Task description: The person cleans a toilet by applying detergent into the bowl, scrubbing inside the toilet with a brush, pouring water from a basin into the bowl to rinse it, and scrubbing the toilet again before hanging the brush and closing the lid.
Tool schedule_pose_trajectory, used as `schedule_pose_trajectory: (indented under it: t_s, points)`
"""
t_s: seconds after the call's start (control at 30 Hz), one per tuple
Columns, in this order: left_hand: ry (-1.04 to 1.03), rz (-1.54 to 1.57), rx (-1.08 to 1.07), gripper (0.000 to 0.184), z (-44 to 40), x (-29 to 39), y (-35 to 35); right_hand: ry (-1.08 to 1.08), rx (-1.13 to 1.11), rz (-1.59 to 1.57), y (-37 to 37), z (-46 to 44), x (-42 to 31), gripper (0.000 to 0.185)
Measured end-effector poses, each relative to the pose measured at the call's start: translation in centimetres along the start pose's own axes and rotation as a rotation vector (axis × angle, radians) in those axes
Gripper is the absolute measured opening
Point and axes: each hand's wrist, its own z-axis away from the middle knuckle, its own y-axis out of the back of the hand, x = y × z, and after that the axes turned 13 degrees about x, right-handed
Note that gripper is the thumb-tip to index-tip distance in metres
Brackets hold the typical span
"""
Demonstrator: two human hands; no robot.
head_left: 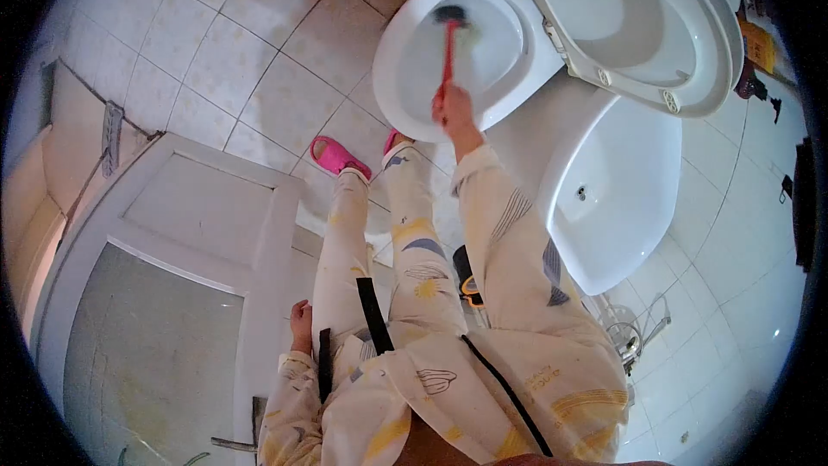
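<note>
My right hand (453,107) is closed around the red handle of a toilet brush (448,56). The brush's dark head is inside the white toilet bowl (399,65), near its far side. Raised up to the right of the bowl are the toilet seat (552,13) and the lid behind it. My left hand (300,326) hangs low at my side beside my leg, its fingers loosely curled with nothing visible in them.
A white washbasin (625,181) stands right of the toilet. On the left is a white door (198,181) with a frosted pane. My feet wear pink slippers (339,158) on the tiled floor (280,103). Bottles (757,45) stand at the right edge, and a metal tap fitting (625,335) is below the basin.
</note>
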Motion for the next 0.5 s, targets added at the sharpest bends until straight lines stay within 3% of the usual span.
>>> schedule_pose_trajectory:
  t_s: [0.07,0.13,0.27,0.33,0.47,0.5]
  points:
    - [-0.006,-0.062,-0.017,0.024,1.4,3.3,-0.5,0.042,-0.057,0.779,2.6,1.0,2.6,0.036]
    - [-0.01,-0.119,-0.035,0.025,2.5,5.8,-1.2,0.866,0.011,1.584,8.4,0.2,5.8,0.029]
    - [0.013,-0.131,-0.01,0.023,2.6,3.2,-2.7,0.87,0.244,2.066,7.7,1.5,-0.9,0.02]
    - [-0.022,-0.106,0.013,0.024,2.5,0.5,-2.9,1.0,0.304,2.094,6.7,-2.6,-2.5,0.019]
    - [0.099,-0.069,0.043,0.024,3.9,0.0,-3.7,0.964,0.277,2.12,2.4,-6.2,-3.5,0.025]
    - [0.124,-0.06,0.038,0.024,4.2,0.4,-3.8,1.048,0.161,2.125,3.1,-7.0,-2.9,0.026]
